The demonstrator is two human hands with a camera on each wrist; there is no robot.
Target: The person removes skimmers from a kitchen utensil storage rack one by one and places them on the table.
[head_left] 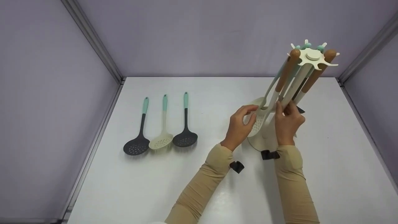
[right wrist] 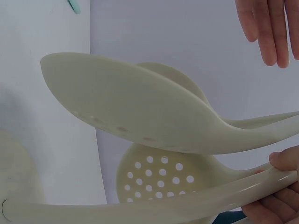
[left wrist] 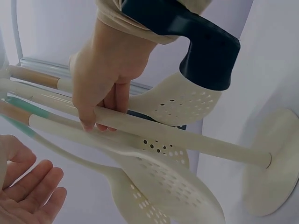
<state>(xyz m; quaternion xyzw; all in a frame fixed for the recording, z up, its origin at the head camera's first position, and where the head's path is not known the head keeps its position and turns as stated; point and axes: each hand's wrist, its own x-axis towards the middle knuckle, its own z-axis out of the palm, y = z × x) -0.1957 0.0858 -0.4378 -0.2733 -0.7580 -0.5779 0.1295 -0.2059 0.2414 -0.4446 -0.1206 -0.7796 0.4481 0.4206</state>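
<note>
The utensil rack [head_left: 297, 82] stands at the right of the white table [head_left: 140, 186], its round base [head_left: 258, 144] at the near end of the assembly. The long axis of the cream pole [left wrist: 163, 133] runs up from that base and appears upright; whether it tilts slightly cannot be told.

Right hand [head_left: 288, 121]: on the pole itself and nearer to it than the other. Thumb and fingers are closed about the pole, below the hung handles' tops.

Left hand [head_left: 241, 123]: just left of the rack, beside the cream perforated head [head_left: 257, 124] of a hung utensil. Thumb and fingers are spread well apart and loosely bent, holding nothing; both wrist views show a gap between them and the utensils.

Well left of both hands lie a left black skimmer [head_left: 136, 147], a cream skimmer [head_left: 160, 141] and a right black skimmer [head_left: 185, 139], bowls near, mint handles far; the left hand is closer to them.

Farther up the rack, wooden handles [head_left: 288, 70] hang at the hooked crown [head_left: 312, 56].
</note>
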